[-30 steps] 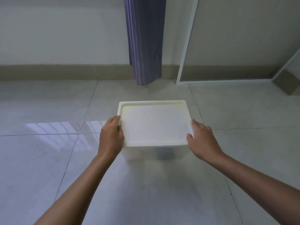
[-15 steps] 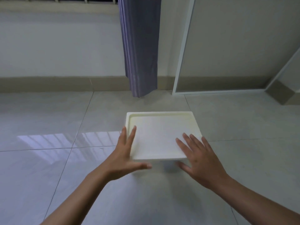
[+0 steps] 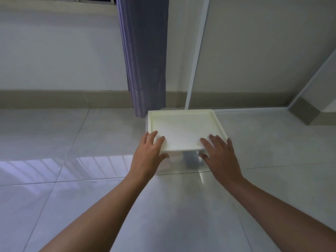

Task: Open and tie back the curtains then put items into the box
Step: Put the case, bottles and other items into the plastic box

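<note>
2 hands, left and right, fingers straight, on lidded white box

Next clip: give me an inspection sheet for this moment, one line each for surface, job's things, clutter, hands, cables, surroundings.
Surface: glossy tiled floor, window glare on it.
Job's things: clear box on the floor, white lid on; curtain hangs gathered behind it.
Clutter: nothing seen.
Hands: left hand and right hand flat, fingers on the lid's near corners.
Cables: nothing seen.
Surroundings: wall, skirting, white door frame.
</note>
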`<state>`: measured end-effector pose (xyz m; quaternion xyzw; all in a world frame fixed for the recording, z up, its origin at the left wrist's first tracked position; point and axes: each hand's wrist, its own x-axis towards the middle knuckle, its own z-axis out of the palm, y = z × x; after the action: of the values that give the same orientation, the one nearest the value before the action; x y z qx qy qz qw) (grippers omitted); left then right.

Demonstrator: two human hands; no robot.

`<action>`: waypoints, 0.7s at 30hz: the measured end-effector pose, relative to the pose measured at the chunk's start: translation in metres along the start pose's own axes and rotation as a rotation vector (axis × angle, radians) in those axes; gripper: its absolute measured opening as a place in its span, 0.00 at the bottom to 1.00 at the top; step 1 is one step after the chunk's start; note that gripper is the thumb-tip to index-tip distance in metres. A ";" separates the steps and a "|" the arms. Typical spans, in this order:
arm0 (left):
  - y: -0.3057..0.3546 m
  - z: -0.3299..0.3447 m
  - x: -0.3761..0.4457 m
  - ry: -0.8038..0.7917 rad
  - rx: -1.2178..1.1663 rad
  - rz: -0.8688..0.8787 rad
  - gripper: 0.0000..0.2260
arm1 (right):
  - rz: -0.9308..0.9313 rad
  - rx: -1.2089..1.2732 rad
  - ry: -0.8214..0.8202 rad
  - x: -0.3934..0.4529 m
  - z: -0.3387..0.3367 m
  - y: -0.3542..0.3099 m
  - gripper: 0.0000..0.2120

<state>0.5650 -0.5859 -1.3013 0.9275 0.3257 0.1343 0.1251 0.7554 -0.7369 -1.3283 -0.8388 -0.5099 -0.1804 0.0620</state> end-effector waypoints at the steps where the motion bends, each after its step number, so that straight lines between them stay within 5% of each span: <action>1: -0.002 0.002 0.008 0.000 0.008 -0.009 0.28 | 0.012 -0.001 -0.001 0.008 0.005 -0.002 0.22; 21: -0.041 0.014 0.123 0.019 0.029 -0.014 0.26 | 0.025 -0.054 0.043 0.115 0.065 0.004 0.23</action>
<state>0.6388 -0.4787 -1.3063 0.9255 0.3352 0.1378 0.1096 0.8225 -0.6246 -1.3462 -0.8424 -0.4930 -0.2112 0.0526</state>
